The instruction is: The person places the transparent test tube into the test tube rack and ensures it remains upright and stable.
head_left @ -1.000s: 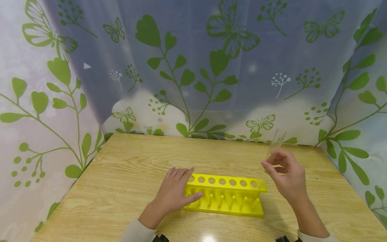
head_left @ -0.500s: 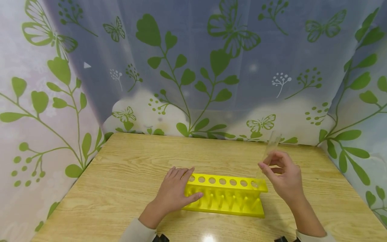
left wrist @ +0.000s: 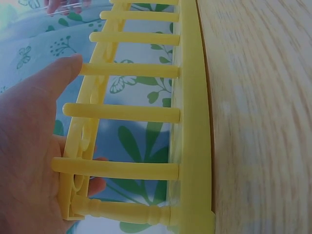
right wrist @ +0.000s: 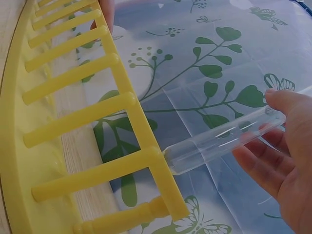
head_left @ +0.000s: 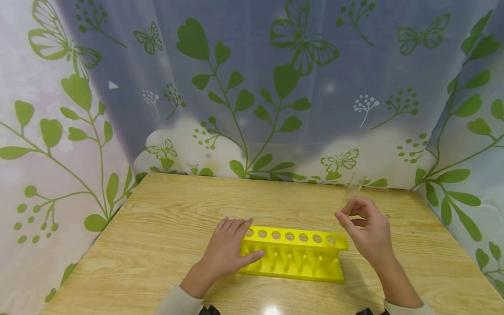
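Observation:
A yellow test tube rack [head_left: 296, 240] stands on the table, with a row of round holes in its top plate and upright pegs on its base. My left hand [head_left: 225, 248] grips the rack's left end, thumb in front and fingers over the far side. Between thumb and fingers, my right hand [head_left: 368, 229] pinches a clear glass test tube [right wrist: 214, 144]. The tube slants, its upper end leaning right and away. In the right wrist view its rounded bottom is right at the top plate, by the hole at the right end; how far it enters is unclear.
The wood-grain table [head_left: 177, 205] reaches back to a curtain [head_left: 252, 109] printed with green leaves and butterflies. More of this cloth closes off both sides. Bare tabletop surrounds the rack.
My right hand has shifted slightly left, bringing the tube's lower end over the right-end hole. The left hand and the rack stay where they were.

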`<state>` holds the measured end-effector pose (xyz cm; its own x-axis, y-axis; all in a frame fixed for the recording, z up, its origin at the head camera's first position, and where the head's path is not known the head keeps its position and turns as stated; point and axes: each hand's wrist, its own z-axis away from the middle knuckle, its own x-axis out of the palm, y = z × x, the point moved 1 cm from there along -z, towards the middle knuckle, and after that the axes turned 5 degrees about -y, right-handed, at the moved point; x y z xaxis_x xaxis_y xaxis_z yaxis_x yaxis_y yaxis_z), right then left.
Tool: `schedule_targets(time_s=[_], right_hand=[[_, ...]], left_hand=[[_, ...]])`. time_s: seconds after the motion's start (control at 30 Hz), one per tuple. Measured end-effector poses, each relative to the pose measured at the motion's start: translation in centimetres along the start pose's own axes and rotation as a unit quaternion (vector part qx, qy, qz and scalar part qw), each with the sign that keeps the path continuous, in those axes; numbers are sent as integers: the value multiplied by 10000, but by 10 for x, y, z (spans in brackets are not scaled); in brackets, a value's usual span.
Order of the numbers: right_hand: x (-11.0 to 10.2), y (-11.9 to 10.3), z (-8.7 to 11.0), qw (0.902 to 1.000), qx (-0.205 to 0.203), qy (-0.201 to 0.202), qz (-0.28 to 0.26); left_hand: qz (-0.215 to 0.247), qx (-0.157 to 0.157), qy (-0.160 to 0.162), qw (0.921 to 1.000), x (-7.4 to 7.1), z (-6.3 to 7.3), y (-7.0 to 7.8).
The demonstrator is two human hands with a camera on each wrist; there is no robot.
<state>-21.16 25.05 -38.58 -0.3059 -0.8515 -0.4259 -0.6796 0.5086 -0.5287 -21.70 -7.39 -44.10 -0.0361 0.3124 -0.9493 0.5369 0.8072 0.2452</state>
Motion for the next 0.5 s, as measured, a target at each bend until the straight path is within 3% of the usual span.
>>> schedule_targets(time_s=[0.5], right_hand=[[1,-3,1,9996,181,-175,113]], left_hand=[[-25,-6,39,10000,1,0,0]])
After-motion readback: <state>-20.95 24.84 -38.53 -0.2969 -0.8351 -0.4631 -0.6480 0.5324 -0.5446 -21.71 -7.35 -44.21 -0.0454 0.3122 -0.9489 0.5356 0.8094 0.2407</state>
